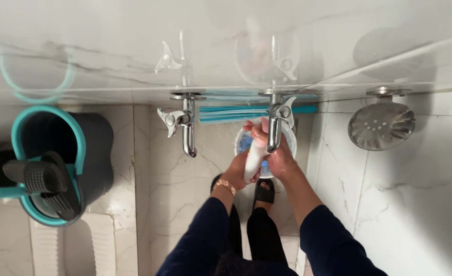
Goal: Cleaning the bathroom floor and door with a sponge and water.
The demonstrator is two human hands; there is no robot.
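- Left hand (237,171), gold bangle at the wrist, wraps around the lower end of a white cloth (254,156), forearm reaching up from 6 o'clock.
- Right hand (279,159) grips the cloth from 3 o'clock, fingers curled.
- Cloth stands under the right tap (276,125), above a small bucket (290,142).
- Left tap (185,125) at 9 o'clock; soap dish (382,125) at 3 o'clock; mop bucket (57,163) far at 9 o'clock.

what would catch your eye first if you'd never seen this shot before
The two hands meet in the middle, left hand and right hand, both gripping a white cloth under the right-hand chrome tap, above a small bucket of bluish water. At far left stands a dark bucket with a teal rim, and a round metal soap dish sticks out from the marble wall on the right.
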